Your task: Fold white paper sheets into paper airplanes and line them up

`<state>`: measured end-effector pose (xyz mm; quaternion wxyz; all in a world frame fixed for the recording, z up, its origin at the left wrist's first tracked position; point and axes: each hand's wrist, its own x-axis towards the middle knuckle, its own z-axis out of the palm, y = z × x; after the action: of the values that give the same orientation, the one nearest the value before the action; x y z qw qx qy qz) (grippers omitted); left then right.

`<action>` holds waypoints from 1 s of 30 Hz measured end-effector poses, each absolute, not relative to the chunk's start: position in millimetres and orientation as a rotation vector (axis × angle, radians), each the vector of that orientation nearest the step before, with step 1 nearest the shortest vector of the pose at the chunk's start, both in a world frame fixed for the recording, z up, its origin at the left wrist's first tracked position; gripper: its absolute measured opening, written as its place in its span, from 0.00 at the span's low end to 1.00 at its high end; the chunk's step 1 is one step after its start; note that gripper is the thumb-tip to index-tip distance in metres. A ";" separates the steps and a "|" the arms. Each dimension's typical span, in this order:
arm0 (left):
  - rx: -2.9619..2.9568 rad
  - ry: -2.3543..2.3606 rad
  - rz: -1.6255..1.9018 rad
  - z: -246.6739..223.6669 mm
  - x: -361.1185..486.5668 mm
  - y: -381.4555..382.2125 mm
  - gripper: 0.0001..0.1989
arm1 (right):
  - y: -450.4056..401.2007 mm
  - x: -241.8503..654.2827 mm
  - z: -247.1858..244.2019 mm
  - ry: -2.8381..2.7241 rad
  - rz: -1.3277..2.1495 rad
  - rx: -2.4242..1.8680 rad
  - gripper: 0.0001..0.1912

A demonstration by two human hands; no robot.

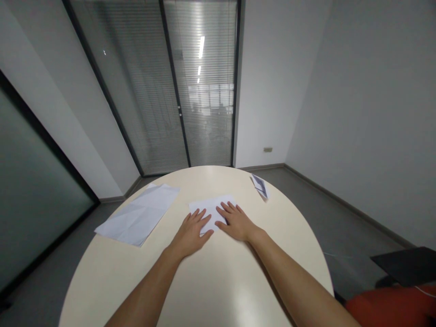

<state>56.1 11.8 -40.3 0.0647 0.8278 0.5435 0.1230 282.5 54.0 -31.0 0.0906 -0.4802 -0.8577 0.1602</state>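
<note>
A white sheet of paper (211, 205) lies on the table in front of me, partly covered by both hands. My left hand (192, 231) rests flat on its left side with fingers spread. On its right side lies my right hand (236, 221), also flat with fingers apart. The thumbs point toward each other near the paper's front edge, with a gap between them. Neither hand grips anything. Whether the paper is folded under the hands is hidden.
Larger creased white sheets (139, 215) lie at the table's left edge. A small folded paper piece (260, 186) sits near the far right edge of the round cream table (204, 290). Beyond the right side are a red chair (384, 309) and a flat black object (407, 265).
</note>
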 end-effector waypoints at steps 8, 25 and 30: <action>2.486 1.701 0.386 -44.2 55.6 14.2 0.29 | 53.7 284.2 -28.6 -2.581 0.487 -1.386 0.44; 2.490 1.844 0.470 -43.9 56.6 17.0 0.26 | 51.7 280.6 -22.5 -2.633 0.453 -1.022 0.27; 2.501 1.790 0.526 -37.6 57.6 16.1 0.21 | 53.4 281.3 -22.2 -2.600 0.394 -1.004 0.24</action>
<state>57.6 16.1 -37.6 0.0106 0.8015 0.5736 0.1687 281.3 53.4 -22.2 0.1627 -0.3518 -0.9114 0.1380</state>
